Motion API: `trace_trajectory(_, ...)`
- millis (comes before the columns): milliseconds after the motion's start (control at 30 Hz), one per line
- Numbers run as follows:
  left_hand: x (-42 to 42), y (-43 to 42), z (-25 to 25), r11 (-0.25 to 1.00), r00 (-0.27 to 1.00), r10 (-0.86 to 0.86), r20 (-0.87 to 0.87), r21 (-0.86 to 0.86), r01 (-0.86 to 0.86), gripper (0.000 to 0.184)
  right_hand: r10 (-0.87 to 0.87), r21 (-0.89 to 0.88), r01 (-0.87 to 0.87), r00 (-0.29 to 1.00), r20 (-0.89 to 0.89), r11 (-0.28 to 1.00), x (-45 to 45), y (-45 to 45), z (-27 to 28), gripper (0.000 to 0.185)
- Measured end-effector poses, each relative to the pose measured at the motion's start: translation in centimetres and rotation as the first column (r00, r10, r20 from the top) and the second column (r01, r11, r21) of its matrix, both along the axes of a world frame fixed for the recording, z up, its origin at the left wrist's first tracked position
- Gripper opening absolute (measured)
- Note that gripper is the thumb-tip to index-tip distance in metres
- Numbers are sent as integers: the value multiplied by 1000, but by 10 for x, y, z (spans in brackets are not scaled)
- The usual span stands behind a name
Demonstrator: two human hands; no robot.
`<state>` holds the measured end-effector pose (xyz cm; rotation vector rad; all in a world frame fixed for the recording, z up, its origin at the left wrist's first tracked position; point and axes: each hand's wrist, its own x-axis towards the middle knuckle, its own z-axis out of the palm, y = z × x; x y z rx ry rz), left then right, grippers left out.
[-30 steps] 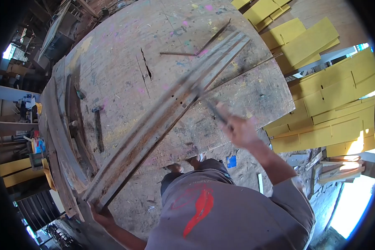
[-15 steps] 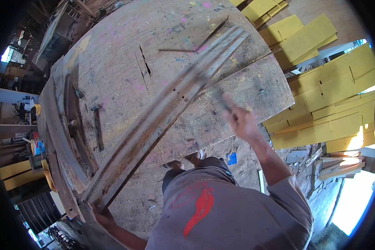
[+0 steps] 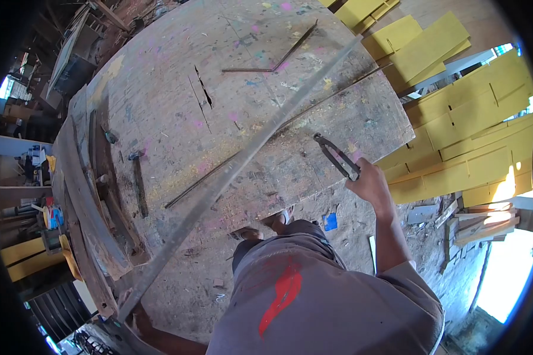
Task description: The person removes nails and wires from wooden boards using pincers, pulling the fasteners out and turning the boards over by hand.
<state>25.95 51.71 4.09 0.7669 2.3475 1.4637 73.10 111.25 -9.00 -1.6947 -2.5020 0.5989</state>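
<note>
A long weathered board (image 3: pixel 234 174) stands on its narrow edge, slanting across the worktable (image 3: pixel 160 100) from lower left to upper right. My left hand (image 3: pixel 138 319) is closed around its near end, with the fingers partly hidden behind the wood. In my right hand (image 3: pixel 372 184) is a pair of pincers (image 3: pixel 336 157), gripped by the handles. The pincers' jaws point up and left over the table's right part, apart from the board.
A hammer (image 3: pixel 139 186) lies left on the table, beside several old boards (image 3: pixel 80 171). A thin bent strip (image 3: pixel 272 70) lies at the far side. Yellow slotted panels (image 3: pixel 479 133) are stacked off the right edge. A blue scrap (image 3: pixel 330 222) is on the ground.
The board has turned from lying on its broad face to standing on edge. My right hand has moved slightly right and down, away from the board, and the pincers now show clearly.
</note>
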Motion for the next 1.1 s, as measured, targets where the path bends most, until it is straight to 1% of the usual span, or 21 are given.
trace_trajectory(33, 9, 36, 15, 998, 998, -50, -35, 28, 51, 54, -79, -149, 66, 993, -87, 987, -2, 0, -7, 30)
trace_trajectory(67, 13, 58, 27, 993, 992, -101, -71, 53, 105, 52, -171, -300, 117, 972, -160, 947, -5, -1, -14, 27)
trace_trajectory(100, 11, 64, 34, 990, 988, -139, -68, 21, 140, 52, -271, -446, 151, 938, -219, 882, -10, -3, -12, 25)
trace_trajectory(167, 10, 69, 41, 981, 979, -193, -63, -38, 191, 50, -327, -397, 156, 851, -410, 904, -15, -12, 2, 28)
trace_trajectory(200, 9, 66, 42, 973, 970, -231, -79, -14, 231, 47, -347, -383, 158, 796, -496, 910, -20, -18, 15, 30)
trace_trajectory(267, 3, 57, 46, 950, 945, -309, -110, 19, 313, 40, -404, -339, 225, 594, -695, 914, -32, -17, 51, 30)
trace_trajectory(333, -11, 55, 47, 906, 902, -409, -139, 57, 419, 33, -234, -88, 281, 542, -807, 956, -41, 0, 97, 33)
trace_trajectory(400, -20, 69, 52, 835, 831, -522, -194, 82, 544, 30, -221, 26, 339, 666, -712, 940, -43, 18, 149, 37)
trace_trajectory(433, -22, 80, 65, 790, 783, -579, -229, 79, 608, 29, -215, 41, 331, 700, -681, 943, -46, 25, 163, 39)
trace_trajectory(500, -24, 81, 81, 759, 717, -603, -349, 27, 651, 23, -200, 70, 304, 765, -612, 950, -54, 35, 180, 42)
trace_trajectory(533, -25, 84, 90, 744, 680, -610, -407, 1, 668, 21, -56, 149, 139, 887, -459, 979, -52, 40, 174, 44)
trace_trajectory(567, -28, 88, 100, 726, 619, -617, -486, -48, 686, 19, 94, 195, -39, 955, -280, 980, -45, 46, 161, 45)
trace_trajectory(600, -29, 91, 109, 708, 550, -621, -558, -99, 699, 18, 240, 205, -219, 967, -87, 954, -46, 47, 160, 47)
trace_trajectory(633, -19, 81, 114, 786, 661, -580, -477, -112, 608, 19, 269, -164, -259, 962, 41, 952, -46, 49, 173, 47)
trace_trajectory(733, -19, 87, 111, 763, 641, -592, -489, -83, 641, 18, 60, -189, -85, 990, -131, 978, -50, 45, 180, 44)
trace_trajectory(833, -16, 91, 105, 773, 659, -575, -484, -60, 631, 19, 103, 109, -75, 957, -273, 991, -53, 35, 137, 34)
trace_trajectory(933, -14, 90, 100, 805, 727, -564, -391, -68, 589, 15, 50, -166, -86, 976, -210, 982, -51, 36, 158, 33)
trace_trajectory(1033, -22, 87, 88, 791, 709, -576, -407, -58, 609, 10, -111, -80, 87, 917, -383, 993, -59, 22, 146, 30)
trace_trajectory(1100, -15, 89, 74, 841, 813, -489, -316, 77, 536, 6, 47, -51, -61, 970, -240, 997, -51, 24, 138, 32)
